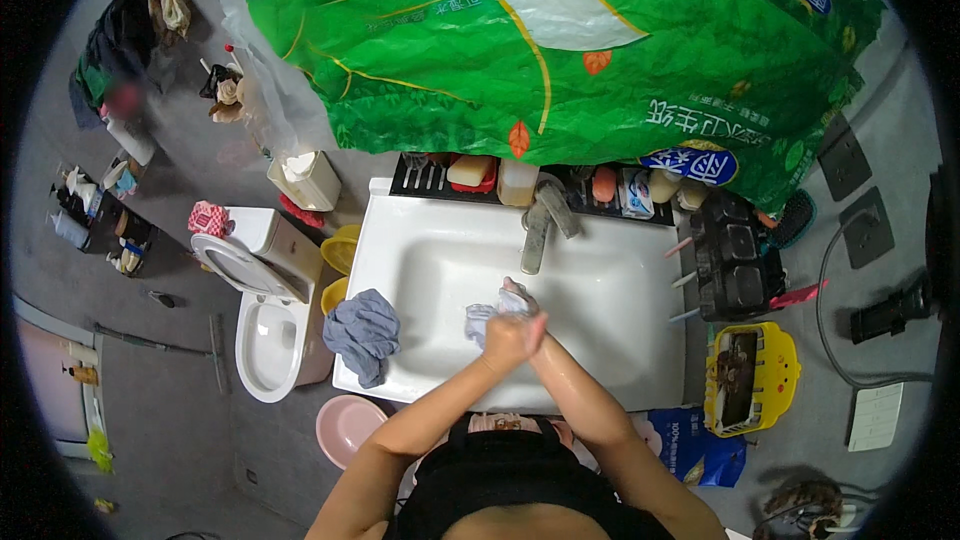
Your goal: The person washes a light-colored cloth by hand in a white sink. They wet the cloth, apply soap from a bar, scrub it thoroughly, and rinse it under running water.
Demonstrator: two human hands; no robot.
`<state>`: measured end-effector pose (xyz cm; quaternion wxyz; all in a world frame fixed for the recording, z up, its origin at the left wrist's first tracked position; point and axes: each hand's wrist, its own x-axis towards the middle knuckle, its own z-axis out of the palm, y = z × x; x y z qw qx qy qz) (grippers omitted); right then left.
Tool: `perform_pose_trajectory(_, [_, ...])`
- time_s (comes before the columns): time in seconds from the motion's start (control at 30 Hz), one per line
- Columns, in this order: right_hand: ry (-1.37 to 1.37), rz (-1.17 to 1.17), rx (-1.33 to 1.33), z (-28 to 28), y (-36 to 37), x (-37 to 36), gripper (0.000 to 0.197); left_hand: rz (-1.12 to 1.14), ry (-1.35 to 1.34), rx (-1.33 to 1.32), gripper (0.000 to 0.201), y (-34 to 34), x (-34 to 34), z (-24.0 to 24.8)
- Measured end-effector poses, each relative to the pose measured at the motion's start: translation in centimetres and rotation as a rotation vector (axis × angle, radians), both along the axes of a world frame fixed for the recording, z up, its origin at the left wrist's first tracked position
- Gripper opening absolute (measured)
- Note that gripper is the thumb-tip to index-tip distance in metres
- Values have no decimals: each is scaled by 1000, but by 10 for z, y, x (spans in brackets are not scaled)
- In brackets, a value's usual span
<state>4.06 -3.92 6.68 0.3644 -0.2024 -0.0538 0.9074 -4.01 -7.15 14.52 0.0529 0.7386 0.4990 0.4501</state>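
Both my hands are together over the white washbasin (430,215), below the grey tap (536,240). A wet, pale grey-white cloth (479,321) is bunched between them, its loose end sticking out to the left. My left hand (508,340) is closed round the near part of the cloth and partly covers the other hand. My right hand (518,295) grips the cloth at the far side, just under the spout, with its fingers curled. A crumpled blue-grey cloth (362,336) lies on the basin's left rim.
Soap and bottles stand on a black rack (420,180) behind the basin. A big green plastic package (430,50) hangs above. The toilet (275,340) and a pink bowl (348,428) are at left; a yellow basket (780,380) and a black toothbrush holder (735,258) are at right.
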Motion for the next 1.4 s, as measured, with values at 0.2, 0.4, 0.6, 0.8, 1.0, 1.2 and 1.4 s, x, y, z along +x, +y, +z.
perform_pose_trajectory(0.2, [-414,-87,-130,48,-21,-9,41,242,-51,-172,43,49,-35,-28])
perform_pose_trajectory(0.4, [-362,100,138,57,-21,27,35,-79,-684,-919,43,55,-69,-27])
perform_pose_trajectory(0.6, [-164,-107,34,34,-7,48,24,-558,-209,-748,28,29,-92,-35])
perform_pose_trajectory(0.8, [-106,-194,-53,40,-11,32,29,-453,-1285,-984,23,25,-74,-9])
perform_pose_trajectory(1.0, [-257,-170,-228,3,3,0,26,-220,-260,-268,17,-11,3,-7])
perform_pose_trajectory(1.2, [-478,-258,-155,48,-14,-28,20,96,-282,-246,34,25,-24,-15])
perform_pose_trajectory(1.4, [-106,-620,81,13,-27,-35,20,-60,-266,9,39,0,6,10])
